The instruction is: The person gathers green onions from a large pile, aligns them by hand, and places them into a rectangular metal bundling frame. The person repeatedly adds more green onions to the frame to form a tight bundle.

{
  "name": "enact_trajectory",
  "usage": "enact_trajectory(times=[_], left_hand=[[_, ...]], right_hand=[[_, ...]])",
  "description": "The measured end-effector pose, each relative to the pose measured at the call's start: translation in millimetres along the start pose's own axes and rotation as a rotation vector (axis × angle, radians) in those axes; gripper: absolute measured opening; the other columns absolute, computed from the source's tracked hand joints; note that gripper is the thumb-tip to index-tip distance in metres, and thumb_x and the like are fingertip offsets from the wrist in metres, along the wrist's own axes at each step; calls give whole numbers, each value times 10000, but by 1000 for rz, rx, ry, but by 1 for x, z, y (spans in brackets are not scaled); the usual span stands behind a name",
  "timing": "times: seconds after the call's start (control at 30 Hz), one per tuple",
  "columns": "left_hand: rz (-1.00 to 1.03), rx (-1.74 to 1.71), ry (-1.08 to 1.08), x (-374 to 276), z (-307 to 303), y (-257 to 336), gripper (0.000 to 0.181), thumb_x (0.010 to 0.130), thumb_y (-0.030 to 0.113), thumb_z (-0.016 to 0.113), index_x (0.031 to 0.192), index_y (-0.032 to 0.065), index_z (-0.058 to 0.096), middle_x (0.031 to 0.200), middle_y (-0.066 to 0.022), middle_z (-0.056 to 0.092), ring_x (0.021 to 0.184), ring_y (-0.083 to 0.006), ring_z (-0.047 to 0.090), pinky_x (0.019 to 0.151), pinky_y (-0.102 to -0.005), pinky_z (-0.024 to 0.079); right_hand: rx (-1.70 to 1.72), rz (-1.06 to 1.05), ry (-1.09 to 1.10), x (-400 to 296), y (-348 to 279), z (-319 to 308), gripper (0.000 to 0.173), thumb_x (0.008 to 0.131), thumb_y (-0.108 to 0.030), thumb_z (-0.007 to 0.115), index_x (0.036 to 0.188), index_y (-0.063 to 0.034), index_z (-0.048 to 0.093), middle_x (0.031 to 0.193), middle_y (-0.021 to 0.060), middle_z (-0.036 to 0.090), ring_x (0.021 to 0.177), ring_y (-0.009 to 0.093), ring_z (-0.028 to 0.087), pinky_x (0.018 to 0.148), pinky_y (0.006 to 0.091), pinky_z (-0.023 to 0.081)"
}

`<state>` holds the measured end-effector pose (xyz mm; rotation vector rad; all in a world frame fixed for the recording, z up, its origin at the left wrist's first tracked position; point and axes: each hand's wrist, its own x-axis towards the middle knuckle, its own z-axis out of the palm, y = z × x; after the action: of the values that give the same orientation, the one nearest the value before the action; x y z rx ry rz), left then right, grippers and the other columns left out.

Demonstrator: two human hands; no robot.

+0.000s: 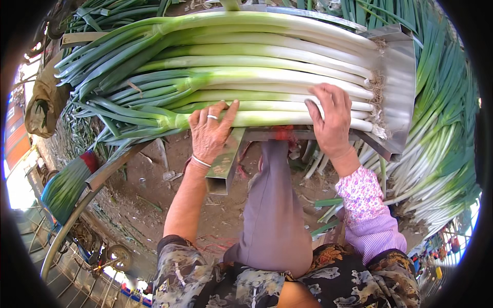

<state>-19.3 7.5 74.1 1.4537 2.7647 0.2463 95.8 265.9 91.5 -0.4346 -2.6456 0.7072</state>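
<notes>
Several long green onions point(246, 73) lie side by side across a metal rack, leaves to the left and white root ends to the right. Their roots sit close to an upright metal end plate point(398, 84). My left hand point(212, 121), wearing a ring and a bangle, rests on the nearest stalk where green turns pale, fingers spread. My right hand point(331, 115) lies over the white parts of the near stalks, thumb apart from the fingers. Neither hand is closed around a stalk. A square metal tube point(225, 163) of the rack juts out below my left wrist.
A large heap of green onions point(435, 154) fills the right side. More leaves point(115, 13) lie at the upper left. A brown sack point(46, 100) and a bundle with a red band point(71, 186) are at the left. A metal bar point(115, 165) extends toward me.
</notes>
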Motion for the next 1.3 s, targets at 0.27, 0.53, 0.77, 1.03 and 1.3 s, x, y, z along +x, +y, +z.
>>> enact_trajectory(times=[0.27,0.53,0.77,1.03,1.3], left_hand=[[-28,-5,-55,-7,3,0,596,774,330,699,1333,165,576,1175,-88,563,1059,-306,544,944,-447,363],[-22,9,-88,4,0,20,651,819,398,681,1366,82,521,1186,-135,557,1094,-333,527,998,-476,331],[-30,171,56,-10,22,14,602,857,358,634,1367,66,506,1250,-131,557,1178,-295,518,1074,-489,322],[-43,231,-11,-11,8,17,671,849,391,664,1396,65,453,1314,-124,557,1261,-294,502,1127,-527,276],[-99,158,-96,-5,2,27,620,894,301,598,1432,58,407,1365,-135,519,1309,-293,454,1152,-512,220]], right_hand=[[103,146,-70,13,16,16,234,760,-90,698,970,-120,600,1019,55,572,1011,269,554,864,412,409],[438,435,-26,-129,33,-68,131,833,-28,669,945,-31,601,958,123,595,858,284,608,759,339,514],[-293,906,-10,-227,170,-121,339,805,-57,662,1126,-42,554,1099,165,562,1096,357,538,900,452,443],[-550,846,-227,-257,228,-129,353,826,-168,683,1134,-67,543,1102,153,544,1018,369,522,866,479,413],[-503,703,-14,-219,234,-218,318,899,-287,630,1083,-43,545,914,155,587,783,316,594,690,440,465]])
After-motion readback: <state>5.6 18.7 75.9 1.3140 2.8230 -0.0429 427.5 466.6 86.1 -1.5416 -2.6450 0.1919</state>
